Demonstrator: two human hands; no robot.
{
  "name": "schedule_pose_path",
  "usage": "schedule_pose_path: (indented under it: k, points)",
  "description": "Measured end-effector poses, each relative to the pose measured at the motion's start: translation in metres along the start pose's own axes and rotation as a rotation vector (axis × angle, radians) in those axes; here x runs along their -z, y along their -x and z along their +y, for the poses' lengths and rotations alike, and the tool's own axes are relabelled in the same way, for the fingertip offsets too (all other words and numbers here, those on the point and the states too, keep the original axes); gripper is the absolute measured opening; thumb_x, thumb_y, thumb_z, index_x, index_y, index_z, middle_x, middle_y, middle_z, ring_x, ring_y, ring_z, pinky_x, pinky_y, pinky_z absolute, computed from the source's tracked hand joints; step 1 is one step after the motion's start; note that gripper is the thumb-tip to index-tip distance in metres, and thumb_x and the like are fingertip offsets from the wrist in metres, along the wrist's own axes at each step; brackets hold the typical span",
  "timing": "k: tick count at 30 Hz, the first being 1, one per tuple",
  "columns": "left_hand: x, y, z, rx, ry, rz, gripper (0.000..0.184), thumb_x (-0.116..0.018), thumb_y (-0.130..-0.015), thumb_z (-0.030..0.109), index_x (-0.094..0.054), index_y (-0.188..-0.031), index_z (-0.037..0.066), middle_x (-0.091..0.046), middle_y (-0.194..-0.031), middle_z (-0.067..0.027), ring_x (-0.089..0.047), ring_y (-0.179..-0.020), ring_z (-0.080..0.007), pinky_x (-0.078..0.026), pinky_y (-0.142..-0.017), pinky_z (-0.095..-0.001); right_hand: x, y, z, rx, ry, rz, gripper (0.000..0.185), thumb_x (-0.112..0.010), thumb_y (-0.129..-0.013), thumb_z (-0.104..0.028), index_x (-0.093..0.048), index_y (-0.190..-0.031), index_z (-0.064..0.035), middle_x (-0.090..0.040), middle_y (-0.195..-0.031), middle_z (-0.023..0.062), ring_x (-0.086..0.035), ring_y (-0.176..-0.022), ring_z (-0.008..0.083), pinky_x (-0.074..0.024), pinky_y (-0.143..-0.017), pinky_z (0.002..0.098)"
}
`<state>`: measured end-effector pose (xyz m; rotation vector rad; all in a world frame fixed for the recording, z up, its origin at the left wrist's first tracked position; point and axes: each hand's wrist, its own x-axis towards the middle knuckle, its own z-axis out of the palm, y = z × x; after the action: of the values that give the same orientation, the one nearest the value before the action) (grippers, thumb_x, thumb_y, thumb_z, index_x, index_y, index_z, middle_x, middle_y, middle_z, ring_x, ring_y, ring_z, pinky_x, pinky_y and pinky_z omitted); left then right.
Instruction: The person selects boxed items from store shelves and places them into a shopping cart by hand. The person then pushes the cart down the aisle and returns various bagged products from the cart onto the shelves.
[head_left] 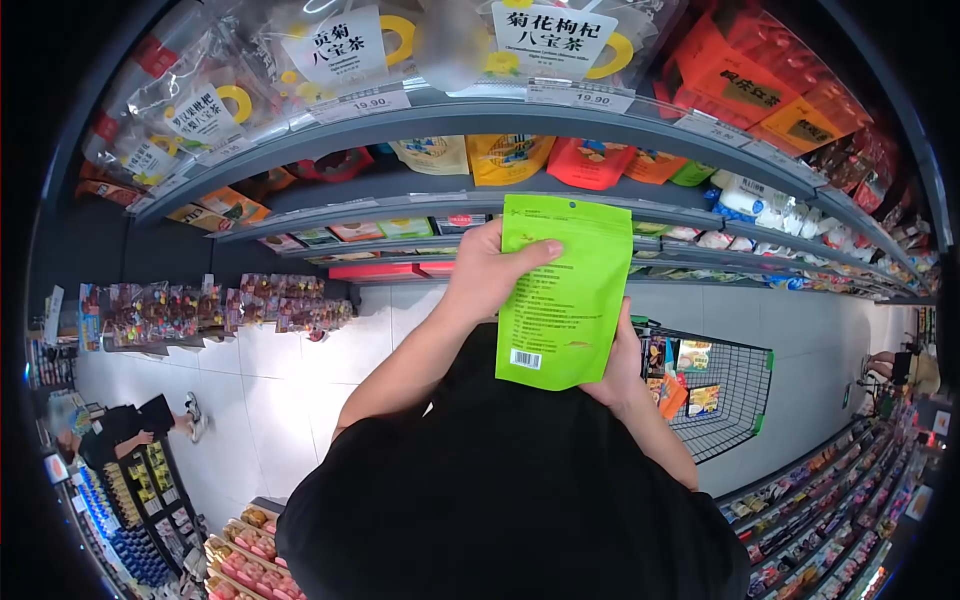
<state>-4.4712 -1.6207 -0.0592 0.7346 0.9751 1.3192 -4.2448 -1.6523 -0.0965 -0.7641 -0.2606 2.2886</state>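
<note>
Your pouch (565, 295) shows smooth, faintly glossy plastic against the matt cloth of your shirt (515, 480); floor tiles (275, 400) gleam smooth, the cart (735, 392) looks wire-mesh, tea packets (340, 45) shiny plastic.

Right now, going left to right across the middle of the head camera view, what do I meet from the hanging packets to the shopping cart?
Hanging packets, left hand, green pouch, right hand, shopping cart.

Both hands (484, 272) (622, 366) hold a green pouch (566, 310)
</note>
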Motion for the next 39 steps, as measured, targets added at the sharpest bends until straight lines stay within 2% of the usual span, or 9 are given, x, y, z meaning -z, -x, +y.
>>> schedule_pose_path:
  k: [10,12,16,20,22,26,29,33,39]
  points:
    - [-0.017,-0.015,-0.028,0.097,0.322,-0.088,0.026,-0.076,-0.099,0.012,-0.072,-0.122,0.0,-0.078,-0.112,-0.0092,-0.075,-0.098,-0.0163,-0.062,-0.081,-0.0305,0.034,-0.008,-0.005,-0.123,-0.202,-0.024,0.075,-0.04,-0.11,-0.062,-0.042,-0.161,-0.0077,-0.053,-0.156,0.0208,-0.056,-0.14,0.0385,-0.0452,-0.116,0.058]
    - [-0.022,-0.026,-0.046,0.215,0.432,-0.234,0.032,-0.073,-0.102,0.018,-0.068,-0.129,0.001,-0.077,-0.111,-0.0078,-0.075,-0.097,-0.0168,-0.061,-0.082,-0.0301,0.037,-0.02,-0.007,-0.26,0.006,-0.4,0.068,-0.042,-0.111,-0.052,-0.047,-0.156,-0.0013,-0.062,-0.145,0.0248,-0.063,-0.132,0.0396,-0.0487,-0.113,0.0559]
    - [-0.047,-0.044,-0.062,0.248,-0.043,-0.264,0.046,-0.071,-0.104,0.025,-0.059,-0.141,0.002,-0.068,-0.132,-0.0151,-0.069,-0.119,-0.0199,-0.055,-0.103,-0.0388,0.069,-0.015,-0.023,-0.039,-0.081,-0.547,0.054,-0.067,-0.103,-0.04,-0.059,-0.139,-0.0008,-0.071,-0.126,0.0209,-0.072,-0.113,0.0356,-0.0548,-0.103,0.0533]
    - [-0.065,-0.045,-0.059,0.55,0.502,-0.329,0.053,-0.059,-0.11,0.036,-0.053,-0.15,0.001,-0.063,-0.143,-0.0176,-0.061,-0.133,-0.0229,-0.048,-0.112,-0.0412,0.066,0.016,-0.052,0.506,0.359,0.187,0.035,-0.079,-0.094,-0.006,-0.064,-0.125,-0.0016,-0.075,-0.119,0.0106,-0.073,-0.106,0.0182,-0.0583,-0.095,0.036]
    - [-0.07,-0.052,-0.079,0.174,-0.103,-0.395,0.051,-0.058,-0.11,0.036,-0.058,-0.145,-0.001,-0.067,-0.14,-0.0146,-0.065,-0.128,-0.0232,-0.052,-0.108,-0.0425,0.095,0.017,-0.072,0.613,0.479,0.289,0.033,-0.079,-0.094,-0.003,-0.065,-0.123,-0.0007,-0.076,-0.118,0.0107,-0.073,-0.106,0.0175,-0.0579,-0.095,0.0347]
    - [-0.126,-0.092,-0.053,-0.151,-1.041,-0.379,0.039,-0.071,-0.099,0.026,-0.067,-0.127,-0.001,-0.077,-0.093,-0.0223,-0.077,-0.086,-0.0371,-0.059,-0.078,-0.0476,0.117,-0.004,-0.146,0.924,0.828,0.478,0.036,-0.084,-0.089,-0.005,-0.068,-0.12,0.0017,-0.075,-0.115,0.0098,-0.07,-0.101,0.0159,-0.0561,-0.093,0.033]
    - [-0.158,-0.151,-0.063,-0.45,-0.983,-0.307,0.032,-0.076,-0.096,0.024,-0.075,-0.118,0.002,-0.075,-0.084,-0.0211,-0.076,-0.08,-0.0359,-0.059,-0.074,-0.0422,0.114,-0.022,-0.227,1.121,1.361,0.742,0.031,-0.086,-0.088,-0.009,-0.075,-0.115,0.001,-0.075,-0.112,0.0098,-0.07,-0.099,0.0157,-0.0555,-0.092,0.0328]
    - [-0.172,-0.2,-0.08,-0.712,-1.029,-0.136,0.032,-0.074,-0.097,0.033,-0.079,-0.12,0.011,-0.075,-0.087,-0.0224,-0.074,-0.081,-0.0401,-0.058,-0.074,-0.0451,0.116,-0.052,-0.291,1.074,1.081,0.695,0.032,-0.085,-0.089,-0.012,-0.076,-0.117,0.0017,-0.077,-0.103,0.0115,-0.072,-0.09,0.016,-0.0569,-0.084,0.0321]
    - [-0.157,-0.253,-0.119,-0.528,-1.421,0.02,0.038,-0.071,-0.098,0.042,-0.08,-0.104,0.006,-0.077,-0.087,-0.0199,-0.075,-0.078,-0.0376,-0.058,-0.076,-0.0476,0.153,-0.105,-0.301,1.012,1.055,0.795,0.041,-0.087,-0.087,-0.018,-0.074,-0.122,0.0001,-0.08,-0.109,0.0181,-0.079,-0.098,0.0238,-0.0596,-0.087,0.0356]
